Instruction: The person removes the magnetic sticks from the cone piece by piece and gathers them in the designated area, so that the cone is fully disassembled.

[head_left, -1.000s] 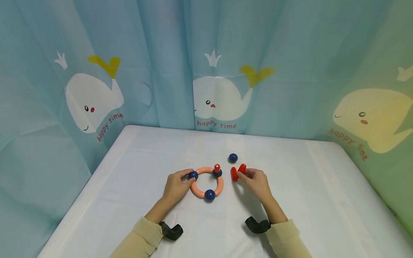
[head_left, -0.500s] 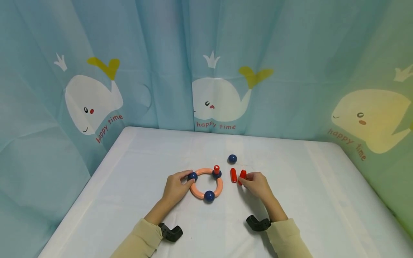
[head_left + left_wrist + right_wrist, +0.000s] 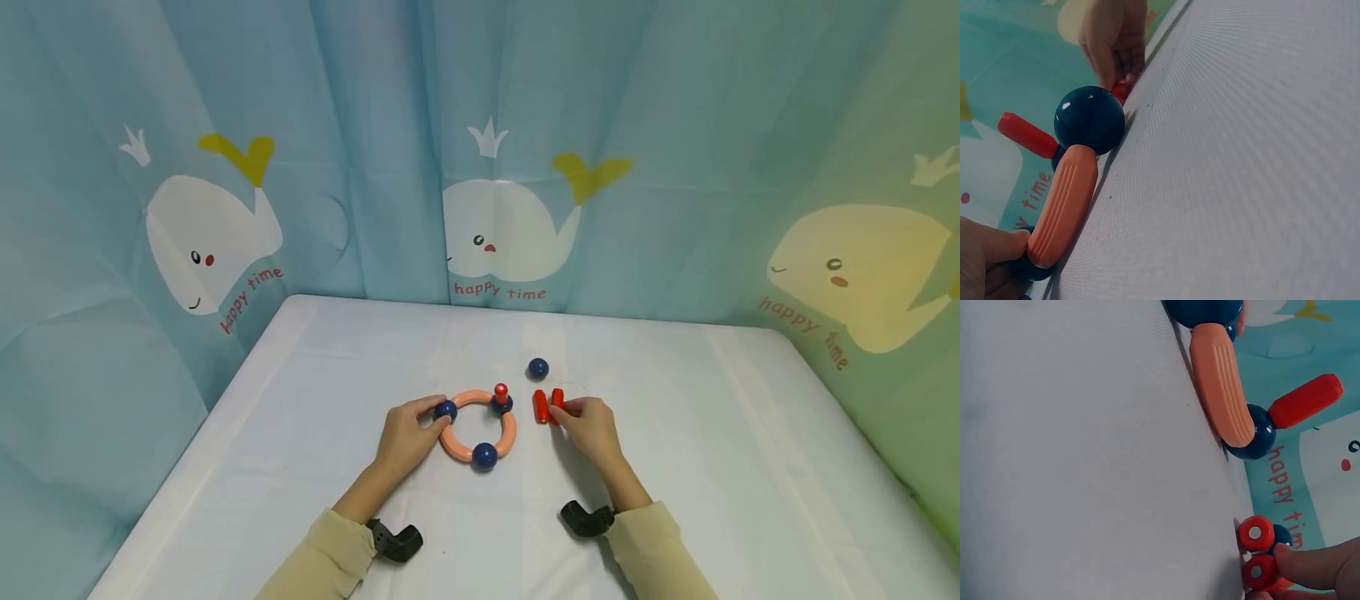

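A ring of curved orange rods (image 3: 508,435) joined by blue balls lies on the table. My left hand (image 3: 407,433) holds the ring's left blue ball (image 3: 446,408) between thumb and fingers. From the ring's far right ball a red rod (image 3: 501,393) stands up; the near blue ball (image 3: 484,456) has nothing on top. To the right, my right hand (image 3: 592,428) pinches one red rod (image 3: 1258,572) low at the table. Beside it lies a second red rod (image 3: 1255,533), nearly parallel. Both show pale round spots on their ends in the right wrist view.
A loose blue ball (image 3: 538,368) sits behind the two red rods. The white table (image 3: 337,350) ends at a blue curtain (image 3: 390,208) printed with whales. Dark curved devices are on both wrists.
The right hand first lowered its red rod, separating it from the lying rod and straightening it, then brought it left, close alongside. The left hand keeps its hold on the ring.
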